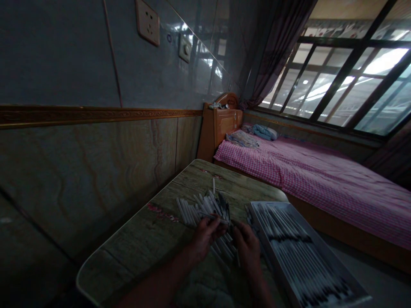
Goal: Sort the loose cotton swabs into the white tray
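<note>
A loose heap of thin white sticks with dark tips (202,207) lies on a small wood-patterned table (150,239). My left hand (207,234) rests on the heap's near edge and pinches one white stick (215,219) between its fingertips. My right hand (247,246) is just to the right of it, fingers curled down among the sticks; whether it grips any is hidden. A flat grey tray (317,295) filled with neatly laid rows of the same sticks lies right of my right hand.
The table stands against a tiled wall (96,162) on the left. Beyond it is a bed with a pink checked sheet (321,175), a wooden headboard (218,124) and folded cloths (253,134). A barred window (346,81) is at the back right.
</note>
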The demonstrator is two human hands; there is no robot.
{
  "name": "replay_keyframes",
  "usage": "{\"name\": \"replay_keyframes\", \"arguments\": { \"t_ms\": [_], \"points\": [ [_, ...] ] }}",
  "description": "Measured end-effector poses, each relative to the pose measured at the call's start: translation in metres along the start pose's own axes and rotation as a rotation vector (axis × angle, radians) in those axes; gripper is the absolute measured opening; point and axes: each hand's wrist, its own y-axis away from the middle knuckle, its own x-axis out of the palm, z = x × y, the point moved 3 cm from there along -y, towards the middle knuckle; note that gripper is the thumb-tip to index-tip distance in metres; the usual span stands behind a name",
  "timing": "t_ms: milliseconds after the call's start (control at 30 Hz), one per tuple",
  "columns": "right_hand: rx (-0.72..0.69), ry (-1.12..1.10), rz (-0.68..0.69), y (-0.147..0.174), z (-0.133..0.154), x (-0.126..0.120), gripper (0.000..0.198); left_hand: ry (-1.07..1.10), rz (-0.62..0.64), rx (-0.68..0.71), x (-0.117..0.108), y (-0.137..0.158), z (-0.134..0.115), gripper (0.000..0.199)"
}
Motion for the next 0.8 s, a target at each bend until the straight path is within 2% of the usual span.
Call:
{"name": "replay_keyframes", "arguments": {
  "t_ms": [100, 267, 433, 667, 800],
  "points": [
    [0.012, 0.013, -0.005, 0.0014, -0.0002, 0.0011, 0.036, -0.014, 0.009, 0.008, 0.0017, 0.0019, -0.0019, 0.039],
    [0.037, 0.017, -0.01, 0.0025, -0.0066, 0.0042, 0.023, -0.031, 0.031, 0.006, 0.0038, 0.0039, -0.0035, 0.04],
    [0.072, 0.02, -0.026, 0.0034, -0.0071, 0.0036, 0.025, -0.046, 0.042, 0.004, 0.0027, 0.0033, -0.0017, 0.041],
    [0.015, 0.081, -0.071, 0.0029, -0.0048, 0.0012, 0.023, -0.077, 0.061, 0.009, 0.0019, 0.0031, -0.0004, 0.04],
    [-0.112, 0.174, -0.028, 0.0041, -0.0065, -0.0003, 0.022, -0.092, 0.051, 0.004, 0.0028, 0.0043, -0.0014, 0.042]
  ]
}}
